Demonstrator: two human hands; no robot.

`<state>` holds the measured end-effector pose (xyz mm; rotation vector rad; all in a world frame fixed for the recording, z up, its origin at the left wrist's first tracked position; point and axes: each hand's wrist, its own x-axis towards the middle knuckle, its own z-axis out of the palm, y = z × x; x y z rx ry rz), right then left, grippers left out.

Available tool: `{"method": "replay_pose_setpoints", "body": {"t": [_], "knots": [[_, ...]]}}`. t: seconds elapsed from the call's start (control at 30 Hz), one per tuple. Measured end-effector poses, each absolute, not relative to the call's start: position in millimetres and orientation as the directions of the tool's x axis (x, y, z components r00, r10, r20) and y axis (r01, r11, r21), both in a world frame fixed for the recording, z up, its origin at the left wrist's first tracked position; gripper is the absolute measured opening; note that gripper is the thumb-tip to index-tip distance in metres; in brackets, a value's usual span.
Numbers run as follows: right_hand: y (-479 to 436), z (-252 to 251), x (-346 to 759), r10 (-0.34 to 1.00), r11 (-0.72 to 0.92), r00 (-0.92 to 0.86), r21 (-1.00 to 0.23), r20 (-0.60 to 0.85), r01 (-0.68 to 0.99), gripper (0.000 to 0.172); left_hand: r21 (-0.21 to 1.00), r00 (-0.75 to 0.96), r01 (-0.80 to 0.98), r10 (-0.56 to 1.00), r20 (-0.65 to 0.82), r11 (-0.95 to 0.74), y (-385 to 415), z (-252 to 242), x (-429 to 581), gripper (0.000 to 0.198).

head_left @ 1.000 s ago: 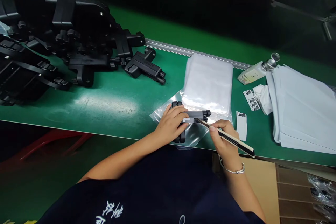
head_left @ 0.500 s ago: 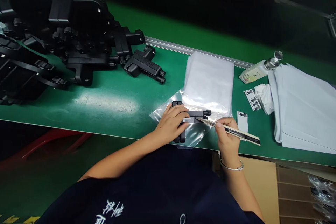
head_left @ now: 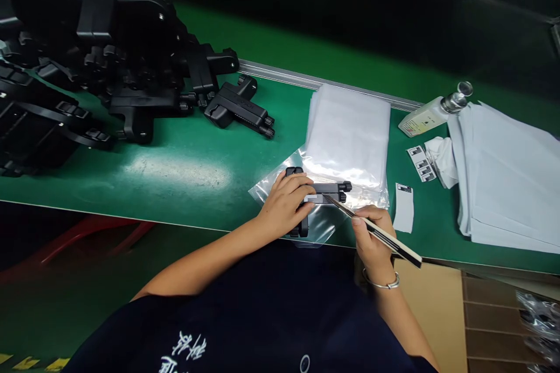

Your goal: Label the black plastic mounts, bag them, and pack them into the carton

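Under my left hand a black plastic bracket with knobs at its right end is held down, my fingers closed over its left part. It lies on a clear plastic bag. A pale strip, perhaps a label, shows on the bracket beside my fingertips. My right hand grips a utility knife with a cream and black handle. The blade's tip touches, or nearly touches, the bracket just right of that strip. The palm side of my left hand is hidden.
A stack of clear bags lies behind the bracket. Rightward are a label sheet, a backing strip, a bottle and white paper sheets. Black brackets are piled on the left of the green table.
My right hand has shifted slightly left and down, and the knife now slants more steeply. Its tip has moved a little left along the bracket. My left hand stays put.
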<state>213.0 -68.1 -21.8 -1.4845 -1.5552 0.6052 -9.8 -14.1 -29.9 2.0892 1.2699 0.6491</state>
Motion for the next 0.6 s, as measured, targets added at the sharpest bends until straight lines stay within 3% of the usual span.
{"method": "replay_pose_setpoints", "body": {"t": [0.23, 0.6], "knots": [[-57.7, -29.3, 214.0, 0.972, 0.028, 0.216, -0.963, 0.089, 0.269, 0.011, 0.709, 0.419, 0.613, 0.904, 0.082, -0.349, -13.4, -27.7, -8.7, 0.017], [-48.5, -36.8, 212.1, 0.970, -0.043, 0.240, -0.997, -0.027, 0.064, 0.019, 0.700, 0.443, 0.608, 0.892, 0.092, -0.374, -13.3, -29.4, -7.9, 0.025]]}}
